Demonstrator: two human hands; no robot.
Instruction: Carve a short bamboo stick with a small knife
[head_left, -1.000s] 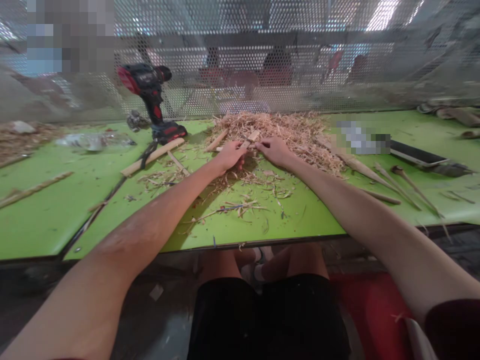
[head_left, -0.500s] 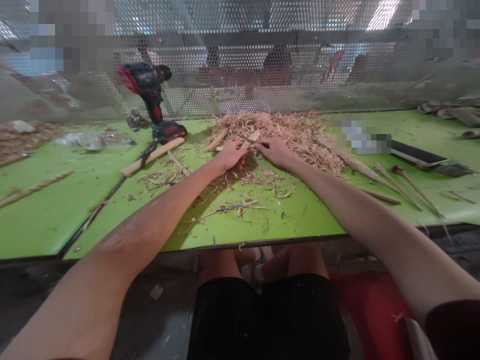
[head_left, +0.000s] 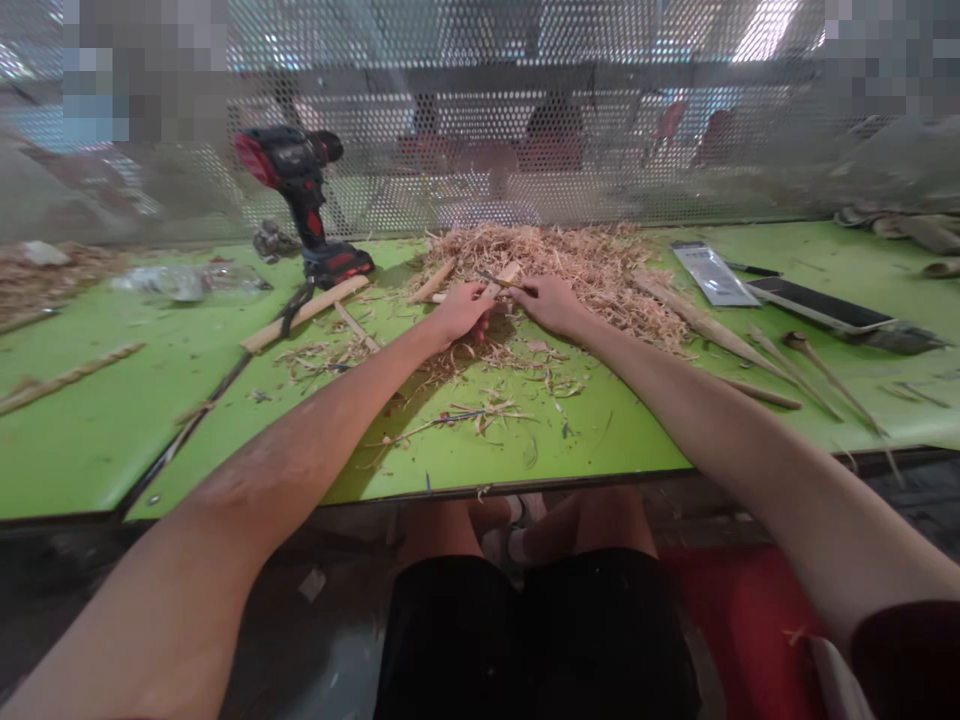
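Observation:
Both my arms reach forward over a green table (head_left: pixel 465 450). My left hand (head_left: pixel 463 310) is closed around a short pale wooden stick (head_left: pixel 503 276) at the near edge of a heap of wood shavings (head_left: pixel 555 255). My right hand (head_left: pixel 550 300) is closed on a thin dark blade (head_left: pixel 495 280) that rests across the stick. The two hands are close together, almost touching. The fingers of both curl inward and hide most of what they grip.
A red and black cordless drill (head_left: pixel 300 200) stands at the back left. Wooden sticks (head_left: pixel 304 313) lie beside it. Carved pointed sticks (head_left: pixel 757 355), a phone (head_left: pixel 821 305) and a clear packet (head_left: pixel 712 273) lie at right. A perforated metal screen (head_left: pixel 480 120) closes the table's far side.
The hands have hardly moved; my right hand and the blade have shifted very slightly along the stick.

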